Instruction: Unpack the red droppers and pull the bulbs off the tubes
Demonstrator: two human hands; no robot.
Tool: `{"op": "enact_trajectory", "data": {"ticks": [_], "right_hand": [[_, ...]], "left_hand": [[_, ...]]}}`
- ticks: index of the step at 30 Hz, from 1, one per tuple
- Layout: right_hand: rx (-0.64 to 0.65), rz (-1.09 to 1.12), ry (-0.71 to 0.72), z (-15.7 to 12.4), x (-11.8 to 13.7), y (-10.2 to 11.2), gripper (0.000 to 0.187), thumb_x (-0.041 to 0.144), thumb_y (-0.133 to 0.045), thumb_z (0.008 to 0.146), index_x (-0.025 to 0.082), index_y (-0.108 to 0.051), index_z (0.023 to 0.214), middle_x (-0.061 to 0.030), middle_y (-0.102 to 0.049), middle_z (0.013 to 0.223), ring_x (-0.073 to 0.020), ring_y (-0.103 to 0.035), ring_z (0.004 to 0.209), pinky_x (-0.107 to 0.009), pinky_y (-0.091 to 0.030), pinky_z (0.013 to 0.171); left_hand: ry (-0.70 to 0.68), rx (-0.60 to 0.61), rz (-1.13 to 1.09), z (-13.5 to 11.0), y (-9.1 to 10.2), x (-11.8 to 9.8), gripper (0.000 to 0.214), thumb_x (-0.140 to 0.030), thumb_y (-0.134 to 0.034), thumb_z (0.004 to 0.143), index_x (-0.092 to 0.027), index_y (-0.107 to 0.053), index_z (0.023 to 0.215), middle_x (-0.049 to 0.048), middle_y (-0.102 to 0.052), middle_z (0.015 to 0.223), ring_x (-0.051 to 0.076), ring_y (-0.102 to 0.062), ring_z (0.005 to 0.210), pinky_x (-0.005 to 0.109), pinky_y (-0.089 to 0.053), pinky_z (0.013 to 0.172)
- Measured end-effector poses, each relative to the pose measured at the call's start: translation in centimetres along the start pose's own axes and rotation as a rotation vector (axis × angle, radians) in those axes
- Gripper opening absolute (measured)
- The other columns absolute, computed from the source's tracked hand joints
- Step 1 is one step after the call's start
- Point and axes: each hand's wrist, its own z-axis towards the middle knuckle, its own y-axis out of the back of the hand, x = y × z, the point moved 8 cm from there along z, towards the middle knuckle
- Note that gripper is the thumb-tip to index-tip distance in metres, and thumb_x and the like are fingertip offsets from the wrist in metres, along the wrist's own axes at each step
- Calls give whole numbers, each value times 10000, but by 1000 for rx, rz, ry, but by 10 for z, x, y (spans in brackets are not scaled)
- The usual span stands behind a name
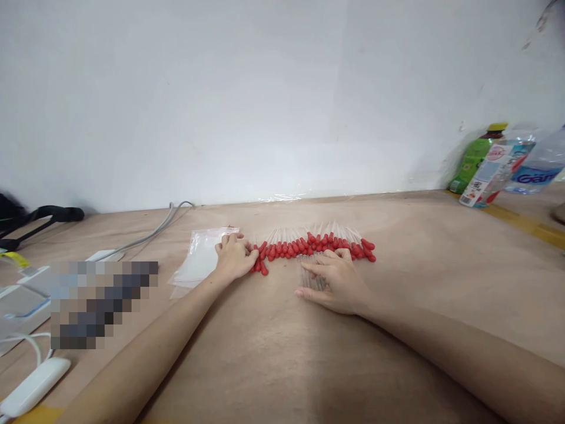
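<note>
A long row of glass droppers with red rubber bulbs (291,247) lies on the brown tabletop, their clear tips pointing towards the wall. At the row's left end is my left hand (235,257), its fingers bent and its thumb and forefinger close together at a red bulb. My right hand (339,281) lies over a small group of clear glass tubes (305,274) just in front of the bulbs. Its thumb and fingers are apart, and it partly hides the tubes. Clear plastic bags (200,254) lie flat beside and partly beneath my left hand.
At the back right stand a green bottle (474,159), a tilted carton (494,174) and a clear bottle with a blue label (536,171). A grey cable (161,227), white devices (35,386) and a blurred-out patch occupy the left. A white wall (265,106) bounds the table behind.
</note>
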Motion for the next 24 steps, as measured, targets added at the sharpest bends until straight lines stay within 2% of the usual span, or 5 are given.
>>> {"op": "enact_trajectory", "data": {"ticks": [4, 8, 13, 18, 24], "right_hand": [[-142, 29, -58, -4, -12, 6, 315, 477, -558, 765, 225, -649, 930, -15, -616, 725, -153, -497, 709, -339, -267, 713], [-290, 19, -112, -9, -25, 15, 212, 365, -533, 802, 225, -645, 915, -20, -602, 729, -171, -518, 730, -350, -292, 722], [-476, -32, -71, -13, -27, 33, 424, 348, -536, 787, 197, -506, 1182, -107, -544, 1082, -246, -515, 976, -400, -359, 835], [-357, -168, 180, -13, -7, 32, 486, 409, -552, 778, 228, -480, 1223, -95, -511, 1232, -268, -465, 1117, -457, -288, 951], [-226, -178, 226, -14, -4, 21, 219, 306, -508, 841, 251, -602, 1031, -19, -632, 1089, -221, -503, 1093, -484, -160, 1008]], "left_hand": [[38, -49, -42, -1, 5, 4, 251, -368, -481, 733, -190, -639, 654, 117, -527, 1072, 344, -392, 1070, 504, -343, 840], [29, -216, -143, -5, 23, 1, 205, -326, -480, 740, -173, -598, 671, 108, -564, 954, 298, -458, 994, 454, -390, 833], [-195, -139, -405, -26, 27, -40, 126, -254, -435, 791, -176, -531, 816, 29, -591, 777, 156, -565, 700, 281, -463, 628], [-530, -77, -417, -60, 22, -84, 111, -207, -436, 806, -176, -529, 857, 17, -603, 762, 110, -566, 625, 224, -453, 570], [-730, -111, -448, -78, 16, -93, 107, -161, -451, 814, -166, -523, 893, 42, -601, 845, 120, -575, 744, 233, -475, 676]]}}
